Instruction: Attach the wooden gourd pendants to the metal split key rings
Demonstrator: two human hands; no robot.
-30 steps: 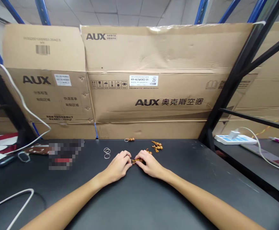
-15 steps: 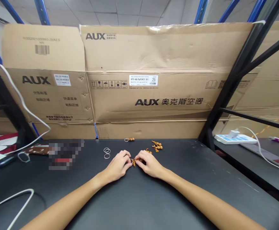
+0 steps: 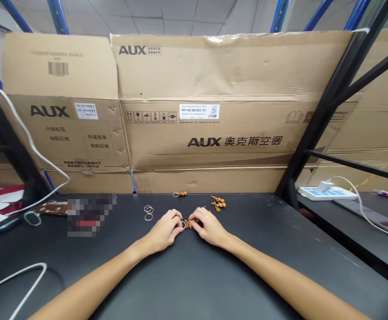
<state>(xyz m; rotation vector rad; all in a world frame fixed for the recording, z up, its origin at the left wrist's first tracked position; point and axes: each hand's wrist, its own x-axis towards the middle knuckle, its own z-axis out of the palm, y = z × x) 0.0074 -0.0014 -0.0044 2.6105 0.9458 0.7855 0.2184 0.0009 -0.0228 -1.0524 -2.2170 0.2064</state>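
Over the middle of the black table, my left hand [image 3: 164,230] pinches a silver key ring [image 3: 184,225] between thumb and fingertips. My right hand [image 3: 210,227] is closed on a small brown gourd pendant [image 3: 188,224]; its knotted cord end pokes out toward the ring, and the rest is mostly covered by my fingers. Whether cord and ring are joined cannot be made out. Left of my hands lie several loose key rings [image 3: 148,213]. Behind them is a gourd pendant with a ring [image 3: 181,194]. More gourd pendants [image 3: 220,204] lie behind my right hand.
Cardboard panels [image 3: 207,155] stand along the table's back edge, between black posts [image 3: 314,115]. At the left are a brown patterned pouch [image 3: 52,207], a dark blurred-out item [image 3: 90,215] and a white cable [image 3: 30,266]. A power strip [image 3: 327,192] sits at the right.
My right fingers have shifted slightly to the right and loosened around the pendant, so more of its cord shows. The ring in my left fingers shows more clearly. My left hand has hardly moved.
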